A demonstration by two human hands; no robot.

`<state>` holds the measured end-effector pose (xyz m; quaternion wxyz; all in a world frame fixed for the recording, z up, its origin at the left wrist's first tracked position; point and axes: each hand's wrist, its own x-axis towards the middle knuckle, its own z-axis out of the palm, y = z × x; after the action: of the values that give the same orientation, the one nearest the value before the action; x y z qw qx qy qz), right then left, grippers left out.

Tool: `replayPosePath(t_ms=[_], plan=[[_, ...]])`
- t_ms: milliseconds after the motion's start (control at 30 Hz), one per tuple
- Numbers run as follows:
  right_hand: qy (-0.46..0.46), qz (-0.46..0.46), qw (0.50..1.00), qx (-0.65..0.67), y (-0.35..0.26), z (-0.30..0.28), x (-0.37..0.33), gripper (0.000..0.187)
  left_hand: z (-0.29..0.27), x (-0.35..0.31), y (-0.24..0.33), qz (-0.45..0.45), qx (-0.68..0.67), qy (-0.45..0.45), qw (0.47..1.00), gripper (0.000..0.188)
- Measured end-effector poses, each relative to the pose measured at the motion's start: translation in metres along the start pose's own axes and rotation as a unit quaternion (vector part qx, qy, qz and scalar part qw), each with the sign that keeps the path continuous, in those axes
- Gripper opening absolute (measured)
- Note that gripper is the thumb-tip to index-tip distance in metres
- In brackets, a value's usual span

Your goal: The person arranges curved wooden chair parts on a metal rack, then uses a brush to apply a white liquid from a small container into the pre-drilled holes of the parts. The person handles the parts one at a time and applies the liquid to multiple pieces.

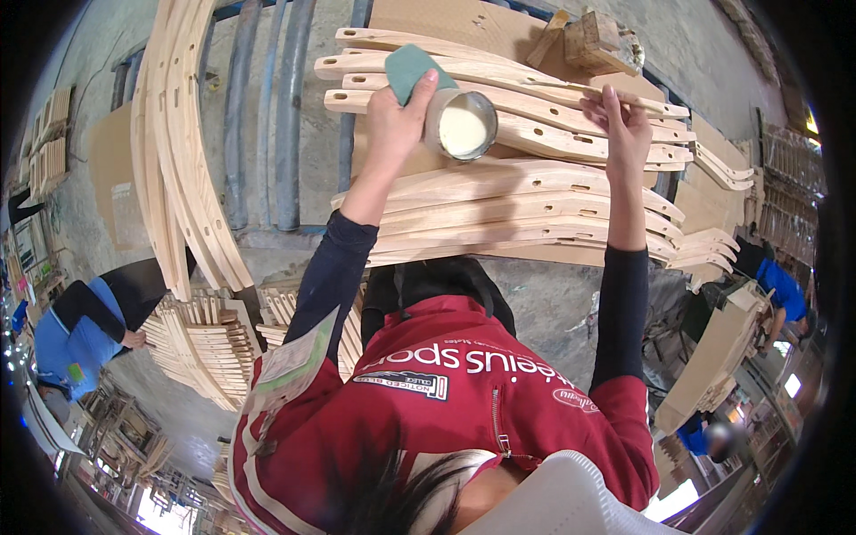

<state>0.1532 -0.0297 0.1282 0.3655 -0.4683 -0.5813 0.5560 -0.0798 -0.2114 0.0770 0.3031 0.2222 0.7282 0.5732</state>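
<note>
My left hand (398, 125) is closed round a grey cup (489, 134) of cream-coloured paste. A flat green sheet (408, 69) sticks out beside its thumb, also in its grip. The cup is over several pale curved wooden slats (535, 105), which have oval slots and lie side by side. Over the right part of these slats, my right hand (627, 129) has its fingers pinched together. A thin light strip shows at the fingertips, too fine to tell from the slat edge behind it. Nearer me lies a second group of curved slats (481, 209).
Tall curved wooden pieces (174, 134) stand at the left by blue-grey pipes (294, 98). A wooden block (599, 45) sits at the back on cardboard (455, 20). Stacked slats (201, 343) are at lower left, beside a person in blue (76, 330). Another person (785, 290) is at right.
</note>
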Motion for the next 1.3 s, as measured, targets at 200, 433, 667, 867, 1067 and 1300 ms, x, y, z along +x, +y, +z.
replayPosePath(t_ms=[200,433,667,867,1067,1300], plan=[[0.022,-0.101,0.972,-0.213,0.036,-0.002,0.039,0.030,-0.013,-0.005,-0.010,-0.008,-0.023,-0.004,1.000,0.047],[0.008,-0.105,0.963,-0.249,0.045,0.002,0.049,0.029,-0.024,-0.009,-0.016,-0.031,-0.005,-0.001,1.000,0.045],[0.025,-0.115,0.961,-0.250,0.047,0.006,0.057,0.030,-0.022,-0.009,-0.018,-0.041,-0.001,-0.002,0.999,0.045],[0.021,-0.134,0.949,-0.285,0.047,0.002,0.061,0.029,-0.024,-0.010,-0.015,-0.057,0.011,-0.006,0.998,0.046],[-0.018,-0.191,0.900,-0.391,0.044,0.020,0.068,0.030,-0.029,-0.013,-0.019,-0.049,0.018,0.007,0.999,0.048],[-0.041,-0.209,0.879,-0.427,0.048,0.026,0.092,0.028,-0.040,-0.021,-0.017,-0.043,0.001,0.032,0.999,0.048]])
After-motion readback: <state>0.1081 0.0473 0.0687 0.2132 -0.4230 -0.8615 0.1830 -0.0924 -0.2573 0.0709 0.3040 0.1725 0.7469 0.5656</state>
